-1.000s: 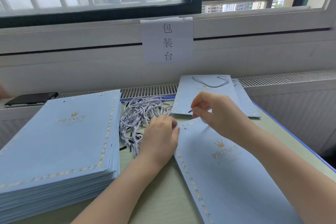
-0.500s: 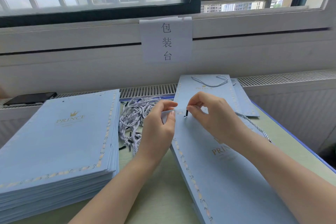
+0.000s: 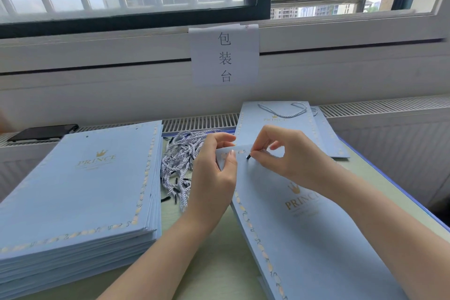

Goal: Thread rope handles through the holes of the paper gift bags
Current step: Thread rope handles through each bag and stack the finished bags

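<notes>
Pinching the lifted top edge of a flat pale-blue paper gift bag [image 3: 316,238], the left hand [image 3: 214,178] has its thumb on the near face and its fingers curled behind the corner, so that end rises off the pale green table [image 3: 202,263]. The right hand [image 3: 285,156] holds the black plastic tip of a rope handle [image 3: 248,156] between thumb and forefinger, with the tip touching the bag's upper face close to the raised edge; the other fingers are loosely curled above. Whether the tip has entered a hole cannot be told.

Just left of the left hand lies a tangle of white-and-blue twisted rope handles [image 3: 177,165] with black tips. Farther left sits a thick stack of flat bags [image 3: 80,190] printed "PRINCE" in gold. Behind the hands, against the radiator grille [image 3: 199,124], lie finished bags [image 3: 275,119] with a rope loop on the top one. A dark phone [image 3: 43,132] rests on the ledge at far left, and a paper sign [image 3: 224,56] hangs under the window.
</notes>
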